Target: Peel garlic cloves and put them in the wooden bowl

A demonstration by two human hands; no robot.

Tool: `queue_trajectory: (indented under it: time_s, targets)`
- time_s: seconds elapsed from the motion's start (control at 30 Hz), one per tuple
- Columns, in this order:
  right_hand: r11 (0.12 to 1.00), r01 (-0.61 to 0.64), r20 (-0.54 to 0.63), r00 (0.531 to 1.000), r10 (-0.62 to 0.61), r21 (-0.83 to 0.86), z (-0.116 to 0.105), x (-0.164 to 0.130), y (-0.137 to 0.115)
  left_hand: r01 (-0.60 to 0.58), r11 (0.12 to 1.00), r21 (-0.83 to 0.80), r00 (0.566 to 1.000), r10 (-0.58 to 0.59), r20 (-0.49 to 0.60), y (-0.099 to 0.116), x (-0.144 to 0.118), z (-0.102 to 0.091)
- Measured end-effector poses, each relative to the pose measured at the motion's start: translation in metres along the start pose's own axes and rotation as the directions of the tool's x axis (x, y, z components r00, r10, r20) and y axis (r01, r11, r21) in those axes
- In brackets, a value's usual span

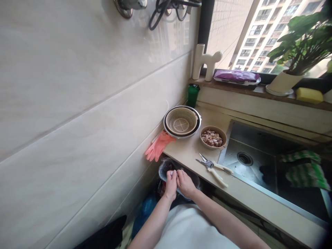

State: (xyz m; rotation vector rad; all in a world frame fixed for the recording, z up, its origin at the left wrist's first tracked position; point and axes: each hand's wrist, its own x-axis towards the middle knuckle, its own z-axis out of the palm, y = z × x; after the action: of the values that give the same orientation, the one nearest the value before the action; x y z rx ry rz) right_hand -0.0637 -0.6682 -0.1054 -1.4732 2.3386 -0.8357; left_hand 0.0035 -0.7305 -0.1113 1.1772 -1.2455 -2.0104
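My left hand [170, 185] and my right hand [185, 183] meet with their fingertips together over a bin lined with a plastic bag [164, 169], below the counter's front edge. Both hands are closed in a pinch. A small pale bit shows at the left fingertips, but what they hold is too small to make out. On the counter to the right, kitchen scissors [209, 164] with white handles lie with blades spread. Behind them stands a beige bowl [223, 137] filled with small pinkish-brown pieces.
A beige colander [181, 121] sits inside a larger metal-rimmed bowl. Pink rubber gloves [158, 147] hang over the counter's corner by the tiled wall. To the right is a steel sink [234, 147] with a green-striped cloth [307, 174]. A green container [193, 96] stands behind.
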Motion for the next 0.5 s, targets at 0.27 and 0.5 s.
queue_trajectory:
  time_s: [0.27,0.5]
  targets:
    - [0.972,-0.023,0.000,1.000,0.024,-0.232,-0.015,-0.004,-0.003,0.020,1.000,-0.011,0.998,-0.019,0.056,0.009,-0.011,0.019]
    - [0.967,-0.085,0.036,0.995,0.096,-0.240,-0.055,0.000,0.007,-0.021,0.997,-0.072,0.999,0.023,0.038,0.021,-0.018,0.060]
